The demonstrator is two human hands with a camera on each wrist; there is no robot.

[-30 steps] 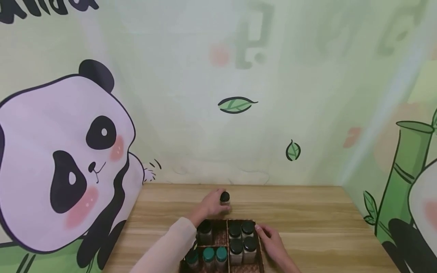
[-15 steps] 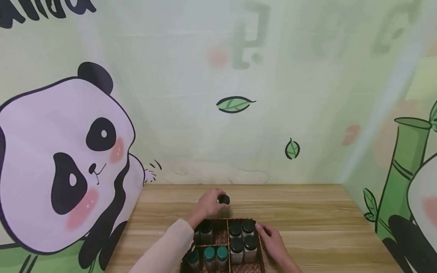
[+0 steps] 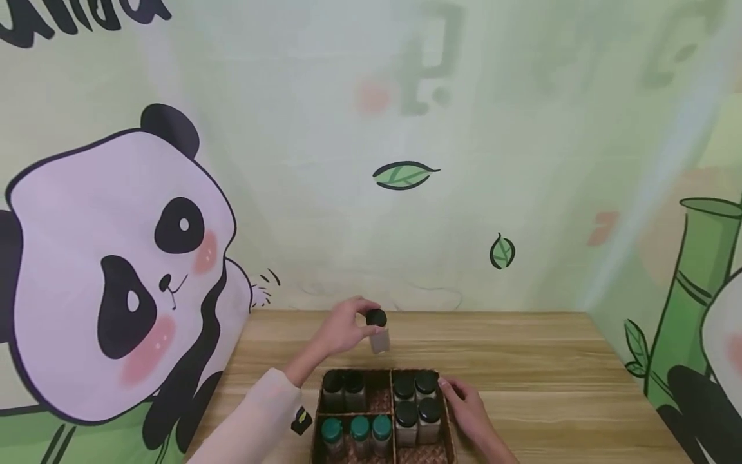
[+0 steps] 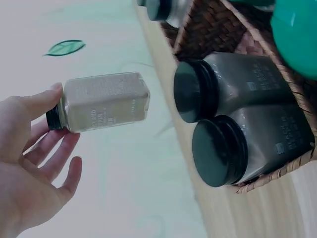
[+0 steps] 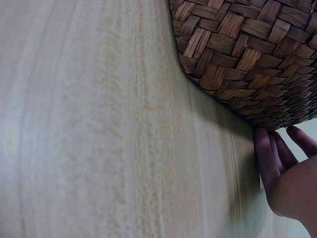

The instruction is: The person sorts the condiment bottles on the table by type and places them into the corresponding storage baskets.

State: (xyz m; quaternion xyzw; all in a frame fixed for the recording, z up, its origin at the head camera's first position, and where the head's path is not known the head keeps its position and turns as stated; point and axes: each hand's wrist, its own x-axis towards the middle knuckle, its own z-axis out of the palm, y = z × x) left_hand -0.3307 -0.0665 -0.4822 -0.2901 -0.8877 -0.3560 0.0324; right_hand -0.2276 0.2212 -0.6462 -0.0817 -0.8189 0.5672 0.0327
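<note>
My left hand [image 3: 341, 328] pinches the black cap of a square clear spice jar [image 4: 106, 101] with thumb and fingers. Its label is printed in pale letters, and pale brown powder shows inside. Held behind the woven basket [image 5: 242, 59], the jar hangs cap up in the head view. Fingertips of my right hand [image 3: 471, 415] touch the basket's right side near its back corner. Two black-capped jars [image 4: 220, 146] stand in the back left compartment. Three teal-capped jars [image 3: 360, 435] fill part of the front left one, and several black-capped jars [image 3: 408, 419] stand on the right.
The basket stands on a wood-grain table [image 3: 539, 361] near the front. A backdrop [image 3: 324, 193] with panda, leaf and bamboo drawings rises behind the table's far edge. A small dark tag [image 3: 301, 421] shows by the left sleeve.
My left hand and the jar have moved up and away from the basket's back edge, so both back left jars now show fully. My right hand stays at the basket's side.
</note>
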